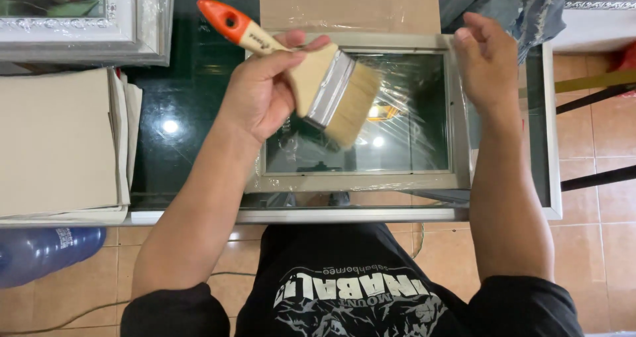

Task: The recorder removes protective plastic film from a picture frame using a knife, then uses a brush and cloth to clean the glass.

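Landmark: picture frame (361,181), pale silver-grey, wrapped in clear plastic film, lying flat on a dark glass table (192,112). All places below are given from this frame.

Left hand (262,92): closed around a paintbrush (318,79); thumb and fingers clamp the pale wooden handle just behind the metal band. Hand sits over the frame's upper left corner.

Paintbrush: wide and flat, light bristles, shiny ferrule, wooden handle with an orange tip that has a hole in it. Bristles point down and right, over the frame's glass, left of its middle. Orange tip points up and left, beyond the frame's outline. Contact between bristles and film: cannot tell.

Right hand (487,65): holds nothing; fingers loosely curled, at the frame's upper right corner. Appears to rest on or just above the frame's right rail; contact not certain.

Frame glass: reflects ceiling lights; film is wrinkled across it.

Above frame: a brown backing board (348,6), touching or just beside the top rail.

Left of frame: stack of pale cardboard sheets (59,145), well apart, on the table's left end.

Upper left of frame: ornate silver framed picture (86,19), well apart.

Below left of frame: blue plastic bottle (46,251), under the table edge, over a tiled floor.

Upper right of frame: grey cloth (530,12), near the right hand.
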